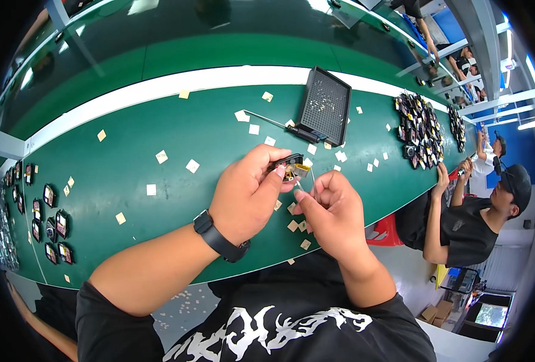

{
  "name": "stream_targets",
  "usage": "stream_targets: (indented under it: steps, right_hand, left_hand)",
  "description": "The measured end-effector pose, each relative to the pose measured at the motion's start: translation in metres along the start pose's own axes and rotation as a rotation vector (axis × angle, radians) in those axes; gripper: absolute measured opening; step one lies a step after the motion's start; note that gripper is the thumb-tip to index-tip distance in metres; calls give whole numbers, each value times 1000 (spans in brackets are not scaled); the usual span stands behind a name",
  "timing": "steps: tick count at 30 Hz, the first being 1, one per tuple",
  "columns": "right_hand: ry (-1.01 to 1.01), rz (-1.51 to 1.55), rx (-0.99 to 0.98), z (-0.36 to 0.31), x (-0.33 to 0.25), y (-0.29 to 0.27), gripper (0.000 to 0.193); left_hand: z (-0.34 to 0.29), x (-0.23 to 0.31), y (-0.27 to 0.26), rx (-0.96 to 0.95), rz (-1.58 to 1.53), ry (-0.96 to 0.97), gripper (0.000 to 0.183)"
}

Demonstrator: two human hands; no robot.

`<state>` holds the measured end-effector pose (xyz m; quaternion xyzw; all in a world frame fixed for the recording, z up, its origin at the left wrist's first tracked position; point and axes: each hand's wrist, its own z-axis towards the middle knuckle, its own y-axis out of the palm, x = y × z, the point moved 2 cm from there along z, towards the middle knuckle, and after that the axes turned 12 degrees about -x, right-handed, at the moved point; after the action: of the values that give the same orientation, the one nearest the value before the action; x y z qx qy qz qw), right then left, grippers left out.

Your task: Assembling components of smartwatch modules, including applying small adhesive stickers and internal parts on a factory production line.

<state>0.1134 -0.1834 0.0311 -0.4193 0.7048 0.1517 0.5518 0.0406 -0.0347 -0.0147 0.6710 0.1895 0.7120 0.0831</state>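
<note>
Near the middle of the green table, my left hand (248, 190) is closed round a small black device housing (291, 160). The housing is open, and a yellow-wrapped part (302, 171) shows at its right side. Close against it, my right hand (334, 208) pinches a thin metal tool (313, 177) between thumb and fingers. Its tip is by the yellow part, and its exact kind is too small to make out. Just beyond both hands lies a screwdriver (267, 119), its dark handle against a black tray.
The black perforated tray (324, 108) holds small screws. Paper squares (192, 166) lie scattered over the green table (147, 217). Black devices stand at left (61, 224) and in a dense pile (418, 130) at right. A person (473, 223) in a black cap works at the right.
</note>
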Motion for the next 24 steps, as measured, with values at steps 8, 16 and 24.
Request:
stream_targets:
  steps: [8, 16, 24]
  right_hand:
    - [-139, -48, -53, 2, 7, -11, 22]
    - [-323, -140, -38, 10, -1, -26, 32]
    - [-633, -654, -38, 21, -18, -17, 28]
  left_hand:
    - [-1, 7, 0, -8, -124, -47, 26]
    - [1, 5, 3, 25, -115, -61, 22]
    - [1, 4, 2, 21, -114, -35, 16]
